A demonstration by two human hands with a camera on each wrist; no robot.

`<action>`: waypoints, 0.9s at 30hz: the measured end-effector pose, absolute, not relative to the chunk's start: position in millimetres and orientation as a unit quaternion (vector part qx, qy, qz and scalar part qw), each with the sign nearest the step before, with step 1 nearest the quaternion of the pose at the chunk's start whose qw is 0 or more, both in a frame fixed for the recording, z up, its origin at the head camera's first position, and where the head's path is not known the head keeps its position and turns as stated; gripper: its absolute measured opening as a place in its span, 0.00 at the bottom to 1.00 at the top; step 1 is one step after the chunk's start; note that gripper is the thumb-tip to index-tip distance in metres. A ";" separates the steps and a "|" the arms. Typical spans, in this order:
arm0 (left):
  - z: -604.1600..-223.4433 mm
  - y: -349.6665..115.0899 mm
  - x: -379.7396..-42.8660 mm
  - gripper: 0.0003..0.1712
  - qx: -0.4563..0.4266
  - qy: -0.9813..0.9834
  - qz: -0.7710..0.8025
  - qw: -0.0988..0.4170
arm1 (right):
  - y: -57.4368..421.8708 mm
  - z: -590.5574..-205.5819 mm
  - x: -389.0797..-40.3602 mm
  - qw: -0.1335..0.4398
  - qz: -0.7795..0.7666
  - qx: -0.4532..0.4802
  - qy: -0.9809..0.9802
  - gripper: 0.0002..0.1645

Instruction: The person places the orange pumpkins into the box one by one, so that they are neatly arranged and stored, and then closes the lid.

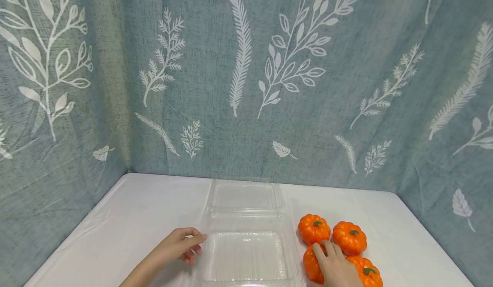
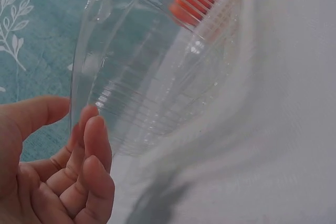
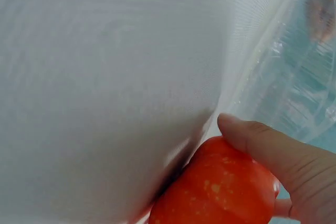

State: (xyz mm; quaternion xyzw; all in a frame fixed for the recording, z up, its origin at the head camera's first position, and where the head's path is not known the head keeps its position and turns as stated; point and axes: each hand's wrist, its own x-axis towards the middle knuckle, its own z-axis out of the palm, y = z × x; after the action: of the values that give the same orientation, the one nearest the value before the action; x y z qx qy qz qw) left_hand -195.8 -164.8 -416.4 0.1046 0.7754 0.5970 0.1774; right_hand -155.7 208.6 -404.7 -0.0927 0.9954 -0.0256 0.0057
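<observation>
A clear plastic container lies with its lid folded back on the white table. At its left rim, my left hand pinches the edge between thumb and fingers; the left wrist view shows the thumb and fingers on either side of the clear wall. My right hand grips a small orange pumpkin, right of the container. In the right wrist view the thumb lies along the side of that pumpkin, which still sits on the table; most of the other fingers are hidden.
More orange pumpkins with green stems surround the right hand: one behind it, one farther right and one near the front. A blue-green leaf-patterned curtain encloses the back and sides of the table.
</observation>
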 end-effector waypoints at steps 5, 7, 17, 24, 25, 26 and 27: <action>-417.0 -163.5 -193.7 0.20 0.103 0.773 0.598 0.186 | 208.0 -406.4 -151.7 -0.036 -0.046 -0.102 0.993 0.41; -417.1 -162.6 -193.4 0.19 0.105 0.770 0.600 0.191 | 208.3 -405.8 -150.5 -0.034 -0.067 -0.095 0.993 0.41; -418.3 -161.0 -195.7 0.20 0.083 0.774 0.598 0.192 | 216.1 -388.5 -146.6 -0.008 -0.132 -0.070 0.989 0.40; -415.5 -161.0 -194.2 0.21 0.081 0.772 0.601 0.191 | 225.7 -370.4 -141.0 0.023 -0.168 -0.067 0.983 0.36; -415.3 -161.0 -194.0 0.21 0.083 0.772 0.601 0.191 | 227.0 -368.2 -140.7 0.034 -0.169 -0.062 0.983 0.36; -415.0 -160.9 -193.8 0.21 0.084 0.771 0.602 0.191 | 228.2 -366.1 -140.5 0.045 -0.170 -0.056 0.983 0.36; -414.8 -160.9 -193.7 0.21 0.084 0.771 0.602 0.191 | 229.1 -363.8 -140.4 0.058 -0.175 -0.052 0.981 0.36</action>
State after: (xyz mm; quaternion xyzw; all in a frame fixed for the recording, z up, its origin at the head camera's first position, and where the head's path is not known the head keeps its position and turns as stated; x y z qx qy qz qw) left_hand -193.7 -160.9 -414.8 0.0844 0.7706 0.6022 0.1908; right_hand -140.4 229.1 -363.8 -0.0519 0.9814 -0.1754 0.0584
